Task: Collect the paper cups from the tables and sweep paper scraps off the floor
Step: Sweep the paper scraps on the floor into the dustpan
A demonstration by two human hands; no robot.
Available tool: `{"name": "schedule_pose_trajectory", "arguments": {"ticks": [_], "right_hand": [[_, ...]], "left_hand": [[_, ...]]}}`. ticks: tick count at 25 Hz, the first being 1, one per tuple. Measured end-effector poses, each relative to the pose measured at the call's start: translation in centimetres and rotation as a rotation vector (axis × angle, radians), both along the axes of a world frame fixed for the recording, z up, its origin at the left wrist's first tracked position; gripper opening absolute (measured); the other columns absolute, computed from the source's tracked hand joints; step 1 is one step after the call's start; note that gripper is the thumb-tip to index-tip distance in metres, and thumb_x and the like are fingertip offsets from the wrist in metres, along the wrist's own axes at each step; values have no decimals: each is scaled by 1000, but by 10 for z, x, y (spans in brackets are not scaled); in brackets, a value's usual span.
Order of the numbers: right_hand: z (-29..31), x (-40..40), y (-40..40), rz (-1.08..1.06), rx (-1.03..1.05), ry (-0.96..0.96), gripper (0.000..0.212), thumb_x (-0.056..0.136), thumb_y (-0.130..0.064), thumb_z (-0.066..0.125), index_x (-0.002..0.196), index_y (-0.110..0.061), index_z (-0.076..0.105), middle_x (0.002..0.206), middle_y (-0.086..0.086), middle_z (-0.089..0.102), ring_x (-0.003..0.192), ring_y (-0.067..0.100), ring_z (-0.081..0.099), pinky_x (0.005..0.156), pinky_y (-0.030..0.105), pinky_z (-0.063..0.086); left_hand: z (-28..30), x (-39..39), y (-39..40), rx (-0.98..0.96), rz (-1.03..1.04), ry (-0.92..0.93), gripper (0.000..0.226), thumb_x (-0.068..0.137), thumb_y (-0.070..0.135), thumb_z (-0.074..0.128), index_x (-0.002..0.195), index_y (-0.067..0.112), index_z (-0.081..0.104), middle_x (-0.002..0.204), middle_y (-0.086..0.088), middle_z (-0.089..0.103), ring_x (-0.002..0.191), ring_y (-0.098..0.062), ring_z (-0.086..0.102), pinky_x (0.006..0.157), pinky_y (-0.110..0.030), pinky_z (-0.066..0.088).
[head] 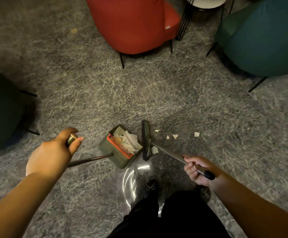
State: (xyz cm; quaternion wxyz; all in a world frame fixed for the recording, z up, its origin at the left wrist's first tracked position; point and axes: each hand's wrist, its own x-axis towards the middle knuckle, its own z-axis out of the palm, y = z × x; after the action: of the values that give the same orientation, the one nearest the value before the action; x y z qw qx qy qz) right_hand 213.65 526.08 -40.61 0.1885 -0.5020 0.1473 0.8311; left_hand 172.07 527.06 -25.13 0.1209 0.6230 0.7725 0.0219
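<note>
While the left hand grips the top of the dustpan handle and the right hand holds the broom shaft near its capped end, paper scraps lie on the floor just beside the broom head. Light, limp and easily scattered, they likely want short low strokes. Other scraps already sit in the pan.

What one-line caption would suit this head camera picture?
Left hand holds the dustpan while right hand sweeps paper scraps with a broom.
</note>
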Motion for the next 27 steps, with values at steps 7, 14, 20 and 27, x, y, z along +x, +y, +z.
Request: {"name": "schedule_pose_trajectory", "arguments": {"ticks": [7, 14, 20, 27], "right_hand": [[-5, 104, -22, -111, -31, 29, 66, 101, -26, 34, 45, -4, 60, 41, -2, 43, 26, 7, 43, 28, 11, 33], [8, 246, -54, -259, -41, -48, 5, 90, -11, 45, 94, -11, 48, 46, -1, 43, 28, 7, 40, 29, 14, 32], [16, 360, -95, -402, -36, -185, 37, 92, -8, 47, 127, -17, 41, 48, 1, 44, 31, 9, 41, 28, 18, 34], [33, 453, -149, -561, -28, -220, 15, 103, -23, 38, 95, -13, 46, 45, 0, 42, 28, 7, 39, 27, 13, 31]], "left_hand": [[-3, 99, 37, 23, -144, -6, 49, 83, 70, 38, 119, 40, 50, 73, -10, 63, 70, -40, 62, 53, -33, 42], [-9, 237, 62, -21, -294, -7, 53, 82, 69, 35, 124, 38, 47, 73, -15, 65, 67, -39, 62, 52, -37, 48], [-13, 362, 77, -6, -399, -16, 53, 81, 70, 35, 120, 37, 49, 80, -18, 67, 73, -42, 63, 56, -38, 47], [-8, 495, 90, -24, -595, -76, 54, 82, 68, 36, 124, 37, 49, 78, -13, 65, 71, -38, 61, 52, -33, 42]]}}
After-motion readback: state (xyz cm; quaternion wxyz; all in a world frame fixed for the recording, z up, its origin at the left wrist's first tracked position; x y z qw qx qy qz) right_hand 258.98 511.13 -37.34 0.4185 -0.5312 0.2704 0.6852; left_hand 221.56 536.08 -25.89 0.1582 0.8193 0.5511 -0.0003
